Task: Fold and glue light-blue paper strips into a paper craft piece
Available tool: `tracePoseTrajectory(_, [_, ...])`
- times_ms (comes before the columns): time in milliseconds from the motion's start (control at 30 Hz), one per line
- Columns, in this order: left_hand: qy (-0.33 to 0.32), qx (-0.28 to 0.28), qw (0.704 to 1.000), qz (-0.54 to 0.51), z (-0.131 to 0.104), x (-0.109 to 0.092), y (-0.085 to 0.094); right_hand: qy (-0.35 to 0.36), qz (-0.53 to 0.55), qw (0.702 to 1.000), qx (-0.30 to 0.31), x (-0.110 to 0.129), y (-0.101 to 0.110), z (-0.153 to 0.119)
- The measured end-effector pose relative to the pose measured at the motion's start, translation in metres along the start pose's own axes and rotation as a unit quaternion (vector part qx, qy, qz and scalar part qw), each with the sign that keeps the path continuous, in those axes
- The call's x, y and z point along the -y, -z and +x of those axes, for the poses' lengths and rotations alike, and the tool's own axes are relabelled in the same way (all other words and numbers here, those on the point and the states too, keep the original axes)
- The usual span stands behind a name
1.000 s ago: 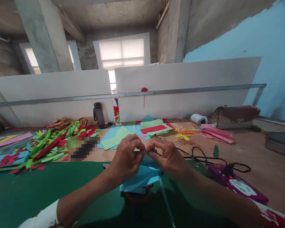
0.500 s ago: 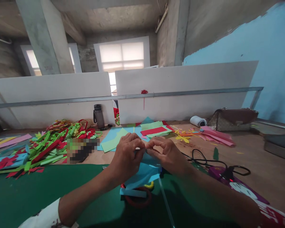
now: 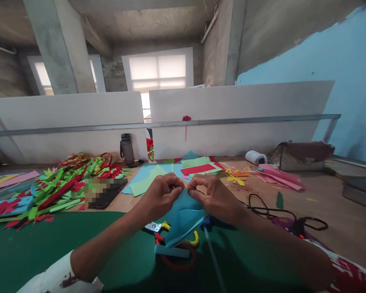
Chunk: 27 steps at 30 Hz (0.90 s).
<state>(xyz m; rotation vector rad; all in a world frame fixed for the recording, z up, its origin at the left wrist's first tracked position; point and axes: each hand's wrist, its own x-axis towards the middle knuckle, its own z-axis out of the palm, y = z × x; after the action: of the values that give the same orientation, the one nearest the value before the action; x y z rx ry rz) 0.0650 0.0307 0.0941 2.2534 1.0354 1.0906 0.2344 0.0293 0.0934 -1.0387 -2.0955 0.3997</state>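
Observation:
A sheet of blue paper [image 3: 187,219], folded and creased, hangs between my two hands above the green mat. My left hand [image 3: 163,197] is closed, thumb and forefinger pinched at the paper's upper edge. Close beside it, my right hand [image 3: 215,199] pinches the same edge with its fingertips. Below the paper lie scissors [image 3: 153,226] with yellow and red handles, partly covered. A narrow blue paper strip [image 3: 172,251] rests across a reddish ring [image 3: 179,266]. A clear stick [image 3: 212,256] runs toward a blue part, mostly hidden under my right hand.
Green and red paper strips [image 3: 61,191] are heaped on the left, near a black phone [image 3: 108,196] and a dark bottle [image 3: 127,149]. Coloured sheets [image 3: 146,179] lie behind my hands. On the right are a looped black cable [image 3: 262,207], pink paper [image 3: 282,177] and a bag [image 3: 305,154].
The blue paper has tilted and its lower part has shifted, uncovering more of the scissors. My left hand has moved slightly left. The view has shifted a little.

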Motion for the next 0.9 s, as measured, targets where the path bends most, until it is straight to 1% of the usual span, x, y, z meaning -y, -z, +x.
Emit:
tracePoseTrajectory(67, [-0.013, 0.000, 1.000, 0.016, -0.0008, 0.0011, -0.0015, 0.002, -0.013, 1.000, -0.004, -0.0004, 0.0004, -0.0013])
tracePoseTrajectory(167, [-0.031, -0.015, 0.999, 0.038, -0.0013, 0.0015, -0.0042, 0.012, -0.030, 0.999, -0.009, -0.0001, 0.0009, -0.0025])
tracePoseTrajectory(300, [-0.045, -0.026, 0.998, 0.025, -0.0013, 0.0004, -0.0067, 0.019, 0.000, 1.000, 0.000, 0.0009, 0.0014, -0.0028])
tracePoseTrajectory(433, [-0.037, -0.009, 0.999, 0.016, -0.0014, 0.0006, -0.0062, 0.006, 0.028, 0.999, 0.013, 0.0012, 0.0018, -0.0020])
tracePoseTrajectory(600, [-0.042, 0.007, 0.999, 0.020, 0.0001, 0.0027, -0.0040, -0.010, 0.034, 0.999, 0.026, 0.0013, 0.0032, -0.0012])
tracePoseTrajectory(900, [-0.059, 0.008, 0.997, 0.054, -0.0013, 0.0072, -0.0056, -0.030, 0.033, 0.998, 0.047, 0.0010, 0.0041, -0.0010])
